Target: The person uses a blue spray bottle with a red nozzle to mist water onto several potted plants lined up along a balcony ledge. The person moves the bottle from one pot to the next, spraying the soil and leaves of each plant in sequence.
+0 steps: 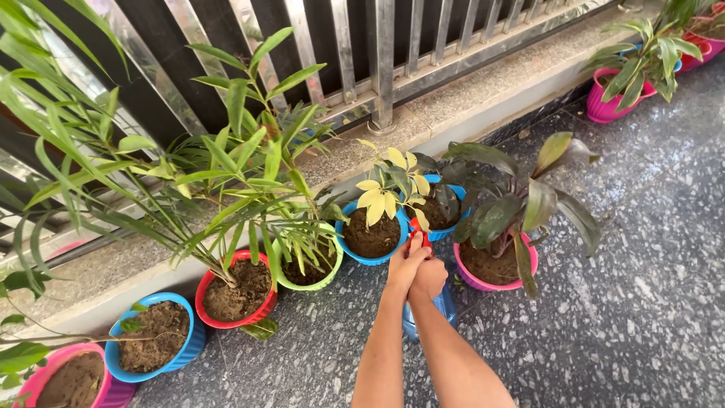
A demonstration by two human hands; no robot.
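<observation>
I have both hands on a blue bottle (438, 310) with a red cap (420, 230), just beside the blue pot (355, 253): left hand (406, 261) fingers wrapped round the cap, right hand (430, 278) clenched on the neck. Squeezing too hard could splash the floor (642, 302) or the yellow leaves (385, 198).

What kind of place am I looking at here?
Probably a home balcony or terrace garden: a metal railing along a stone ledge, a speckled floor, and potted plants in a row, such as the blue pot by the hands.
</observation>
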